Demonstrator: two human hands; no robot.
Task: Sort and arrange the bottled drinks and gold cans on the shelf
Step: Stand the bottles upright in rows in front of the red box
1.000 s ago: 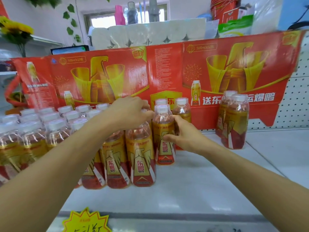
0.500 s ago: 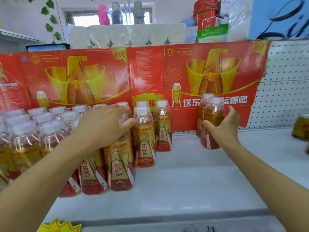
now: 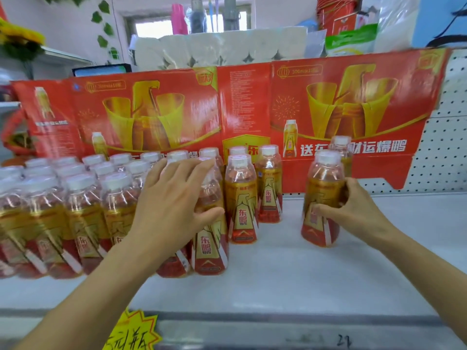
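**Both hands on bottles at the white shelf**

Head view: The left hand lies at about 9 o'clock from the middle of the picture, fingers straight and slightly spread, resting against the right edge of the packed block of bottles. Its fingertips reach the cap and shoulder of the front corner bottle, and the thumb presses on that bottle's gold label. The block fills the left half of the shelf, caps white, labels gold over red, all upright.

Just beside the corner bottle, toward 12 o'clock of centre, stand two more bottles, one in front and one behind it to the right, close together; a third cap shows behind them.

At 3 o'clock the right hand grips a lone bottle, fingers curled round its right side and thumb across the label low on the front. The bottle stands on the shelf, well apart from the block. Behind it a second bottle is mostly hidden.

A red and gold cardboard banner stands along the back. At 6 o'clock a yellow price tag hangs on the shelf's front edge.
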